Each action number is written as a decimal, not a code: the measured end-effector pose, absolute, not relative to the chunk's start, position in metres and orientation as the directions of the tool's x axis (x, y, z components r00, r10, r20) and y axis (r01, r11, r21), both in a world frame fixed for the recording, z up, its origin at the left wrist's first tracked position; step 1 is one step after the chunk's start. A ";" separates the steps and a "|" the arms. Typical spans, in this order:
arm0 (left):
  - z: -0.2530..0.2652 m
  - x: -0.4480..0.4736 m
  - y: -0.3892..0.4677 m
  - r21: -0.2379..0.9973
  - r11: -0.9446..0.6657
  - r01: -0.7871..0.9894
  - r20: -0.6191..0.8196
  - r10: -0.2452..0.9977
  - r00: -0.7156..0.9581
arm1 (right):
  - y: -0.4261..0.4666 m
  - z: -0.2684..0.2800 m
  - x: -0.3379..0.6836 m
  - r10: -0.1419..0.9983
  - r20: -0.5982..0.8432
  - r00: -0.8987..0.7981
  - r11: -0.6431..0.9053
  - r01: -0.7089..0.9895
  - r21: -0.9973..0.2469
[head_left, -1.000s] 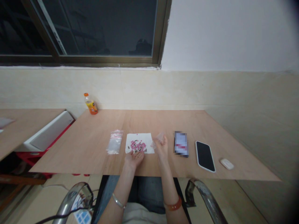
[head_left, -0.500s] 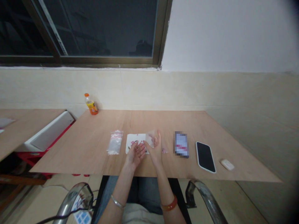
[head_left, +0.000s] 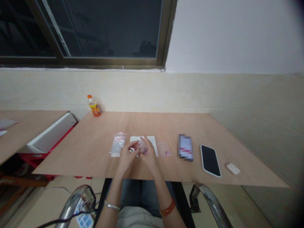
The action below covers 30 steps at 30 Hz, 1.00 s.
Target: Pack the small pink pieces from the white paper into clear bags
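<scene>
A small clear plastic bag (head_left: 142,146) with pinkish bits is between my two hands, above a white sheet (head_left: 155,147) on the table. My left hand (head_left: 127,155) grips the bag's left side with bent fingers. On the other side, my right hand (head_left: 149,155) holds it with thumb and fingers. Small dark and pink pieces show near my left fingertips, too small to name. Just right of the sheet lies another clear bag (head_left: 163,147) with a few pink pieces in its lower part. A stack of clear zip bags (head_left: 118,145) lies to the left.
To the right on the wooden table (head_left: 190,126) are a phone with a blurred screen (head_left: 185,148), a dark-screened phone in a white case (head_left: 210,161) and a small white case (head_left: 233,168). An orange drink bottle (head_left: 95,109) stands at the back left by the wall.
My left hand has turned from palm-up and closed on the bag. My right hand has brought the bag left and lower, between both hands. The bag on the right is now uncovered.
</scene>
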<state>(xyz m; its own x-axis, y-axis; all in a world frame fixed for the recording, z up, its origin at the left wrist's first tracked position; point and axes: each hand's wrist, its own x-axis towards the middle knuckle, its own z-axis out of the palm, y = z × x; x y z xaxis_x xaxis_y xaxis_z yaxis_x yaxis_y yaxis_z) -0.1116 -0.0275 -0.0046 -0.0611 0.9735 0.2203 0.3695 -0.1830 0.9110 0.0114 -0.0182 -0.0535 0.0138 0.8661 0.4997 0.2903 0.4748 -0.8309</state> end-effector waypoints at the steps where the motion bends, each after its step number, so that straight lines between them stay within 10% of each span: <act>1: -0.006 -0.115 -0.028 0.889 -0.201 0.412 0.237 0.971 -0.037 | -0.018 -0.056 0.009 0.858 0.513 0.001 0.487 0.315 -0.815; 10: -0.029 -0.170 -0.039 0.433 -0.336 0.836 0.617 0.787 -0.003 | -0.020 -0.056 -0.016 0.842 0.524 -0.126 0.526 0.410 -0.745; 15: -0.064 -0.195 -0.049 0.328 -0.193 0.925 0.485 0.874 0.010 | -0.026 -0.064 -0.036 0.867 0.454 -0.204 0.495 0.439 -0.750; 30: -0.069 -0.202 0.000 0.571 -0.260 0.779 0.369 0.928 0.040 | -0.036 -0.071 -0.072 0.847 0.272 -0.457 0.519 0.599 -0.610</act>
<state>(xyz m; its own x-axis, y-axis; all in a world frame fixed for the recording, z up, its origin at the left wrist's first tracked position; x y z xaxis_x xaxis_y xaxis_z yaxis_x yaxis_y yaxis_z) -0.2021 0.0004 -0.0692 0.0397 0.9284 0.3694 0.7789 -0.2604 0.5706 -0.0724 -0.0356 -0.0705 -0.4567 0.8470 0.2721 0.5991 0.5189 -0.6098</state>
